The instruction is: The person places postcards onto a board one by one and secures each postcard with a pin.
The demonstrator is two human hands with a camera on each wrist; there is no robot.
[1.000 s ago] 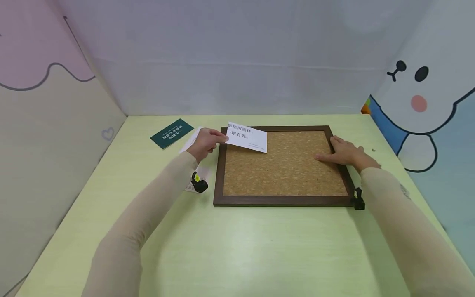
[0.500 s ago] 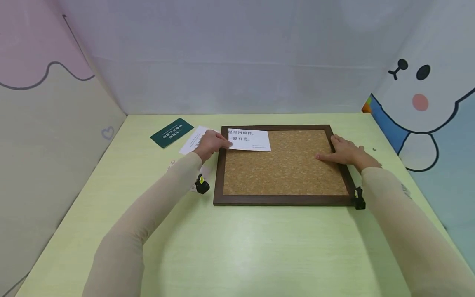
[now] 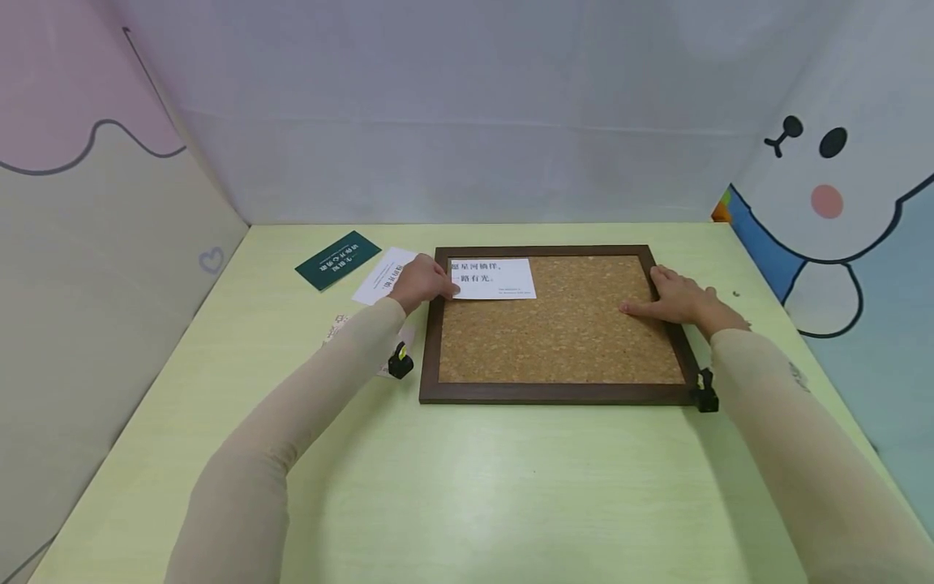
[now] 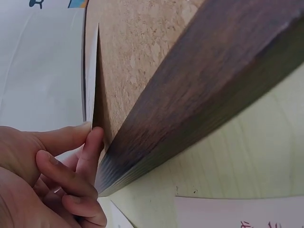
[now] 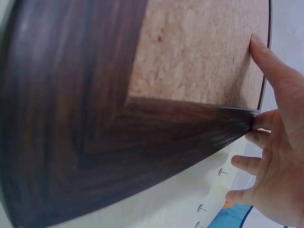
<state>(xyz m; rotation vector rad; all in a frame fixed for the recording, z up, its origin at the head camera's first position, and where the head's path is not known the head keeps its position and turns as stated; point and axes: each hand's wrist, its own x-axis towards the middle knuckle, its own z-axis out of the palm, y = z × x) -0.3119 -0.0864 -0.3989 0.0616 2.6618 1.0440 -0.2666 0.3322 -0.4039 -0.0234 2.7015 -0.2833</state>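
A corkboard in a dark brown frame lies flat on the table. The left hand pinches the left edge of a white card with dark printed characters, over the board's upper left corner. In the left wrist view the thumb and forefinger of the left hand hold the card, tilted off the cork. On the frame's right side rests the right hand. The right wrist view has this hand with its thumb on the cork and other fingers at the outer edge.
Left of the board lie a green card, another white card and pinkish paper, partly hidden by the left arm. Pins lie on the table beyond the frame's right side. A pale curtain hangs behind the table.
The left hand has moved slightly right and down with the white card, which has turned from slanted to nearly level with the frame's top. The right hand has stayed in place.
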